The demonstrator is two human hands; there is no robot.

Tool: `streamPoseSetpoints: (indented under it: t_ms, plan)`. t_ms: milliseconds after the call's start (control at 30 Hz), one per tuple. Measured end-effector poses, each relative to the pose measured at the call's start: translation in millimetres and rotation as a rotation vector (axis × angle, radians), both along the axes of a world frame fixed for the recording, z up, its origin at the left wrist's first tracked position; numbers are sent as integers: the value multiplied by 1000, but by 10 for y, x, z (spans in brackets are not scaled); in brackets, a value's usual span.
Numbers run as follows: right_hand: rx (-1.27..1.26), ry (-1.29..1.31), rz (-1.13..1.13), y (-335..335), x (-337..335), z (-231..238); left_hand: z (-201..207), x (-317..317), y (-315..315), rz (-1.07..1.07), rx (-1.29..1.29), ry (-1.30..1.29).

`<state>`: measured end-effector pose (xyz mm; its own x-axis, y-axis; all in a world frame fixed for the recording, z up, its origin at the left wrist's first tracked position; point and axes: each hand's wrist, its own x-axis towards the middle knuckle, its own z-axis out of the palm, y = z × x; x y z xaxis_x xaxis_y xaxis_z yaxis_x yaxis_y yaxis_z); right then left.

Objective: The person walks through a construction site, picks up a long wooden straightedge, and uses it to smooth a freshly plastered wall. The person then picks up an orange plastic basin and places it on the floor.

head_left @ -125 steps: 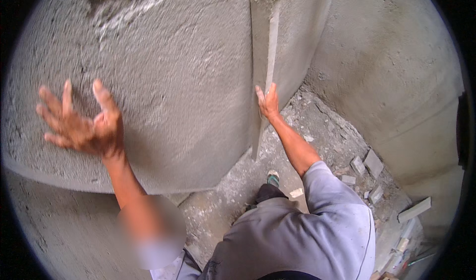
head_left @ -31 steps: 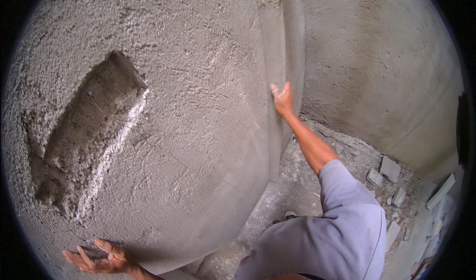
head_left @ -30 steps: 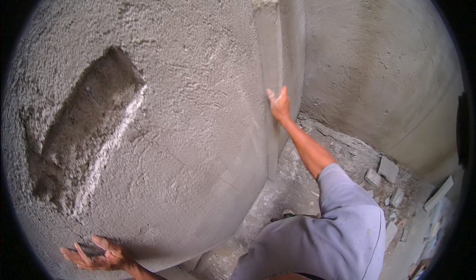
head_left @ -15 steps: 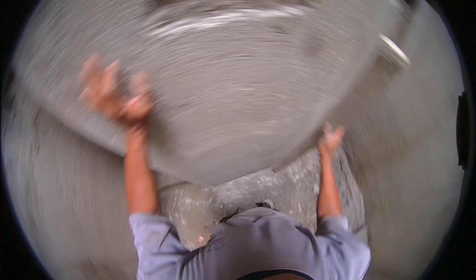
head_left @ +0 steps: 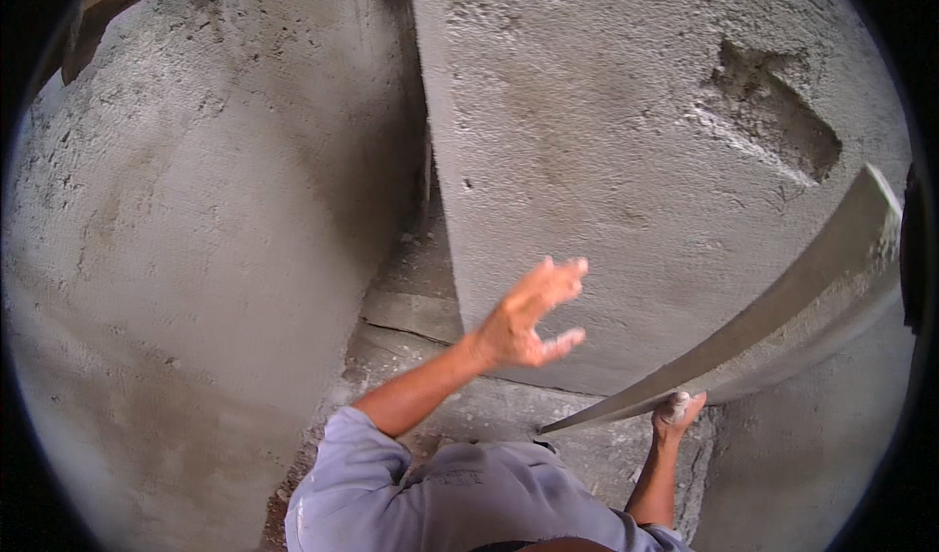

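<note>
My left hand is held out in front of the right wall, fingers and thumb spread, with nothing in it. Low on the right, my right hand grips the near edge of a large grey board. The board is seen nearly edge-on and looks curved in this wide view. Its narrow end comes close to my body, and its broader end rises toward the right rim. My right fingers are partly hidden against the board.
A rough grey plastered wall stands ahead, with a recess broken into its upper right. Another plastered wall rises on the left, and a dark gap separates the two. Dusty, cracked floor shows below.
The grey board, which filled most of the view, has swung to the right and turned edge-on. My left hand has moved right, off the board's side; my right hand keeps hold lower down.
</note>
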<state>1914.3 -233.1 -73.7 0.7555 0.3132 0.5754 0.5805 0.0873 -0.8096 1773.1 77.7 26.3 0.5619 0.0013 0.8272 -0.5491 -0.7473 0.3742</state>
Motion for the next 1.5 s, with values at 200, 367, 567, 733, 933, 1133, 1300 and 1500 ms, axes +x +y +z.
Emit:
streamPoseSetpoints:
  t_ms: [200,367,567,733,933,1133,1300,1500]
  plan:
    - [-35,123,215,993,-643,-13,-691,-851,-65,-79,-308,706]
    - [53,212,608,1965,-1231,126,-1119,-1395,123,83,-439,742]
    - [86,331,962,3029,-1933,250,-1501,-2014,601,375,-620,631]
    - [110,357,1093,3775,-2418,-50,-1655,-2482,950,570,-795,593]
    - [-145,356,1231,4155,-2709,-532,-2037,-2860,1178,689,-912,588]
    - [-364,165,1301,4122,-2721,-960,-2564,-2963,1078,730,-993,505]
    - [-419,19,1156,3986,-2560,-547,-2877,-2912,1224,794,-1030,501]
    - [-353,-204,824,3332,-1854,230,-2868,-2738,1274,889,-1206,412]
